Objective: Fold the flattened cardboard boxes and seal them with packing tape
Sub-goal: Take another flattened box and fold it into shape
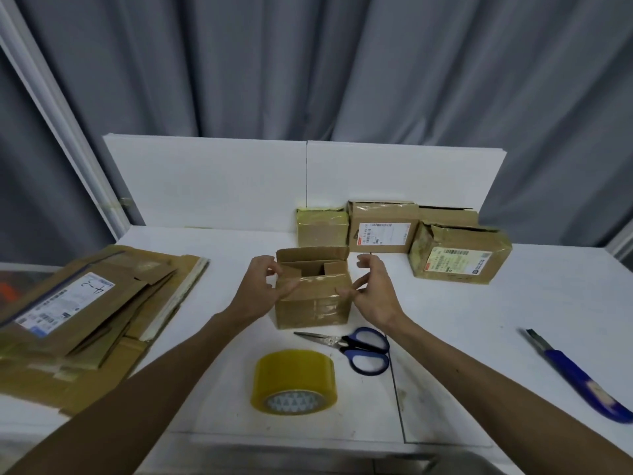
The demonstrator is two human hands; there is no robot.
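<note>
A small brown cardboard box [313, 308] stands upright at the middle of the white table [479, 337], its top open and its flaps partly folded in. Glossy tape covers its near flap and front face. My left hand [262, 286] holds the box's left top corner, fingers curled at the edge and thumb lying on the near flap. My right hand [375, 291] pinches the right end of that near flap, with its other fingers curled above the box's right side. A roll of clear yellowish packing tape [294, 380] lies in front of the box.
Blue-handled scissors [356, 346] lie just right of the tape. A blue utility knife [579, 375] lies at the far right. A stack of flattened cardboard boxes [85, 310] covers the left side. Three sealed boxes [387, 226] stand at the back against a white board.
</note>
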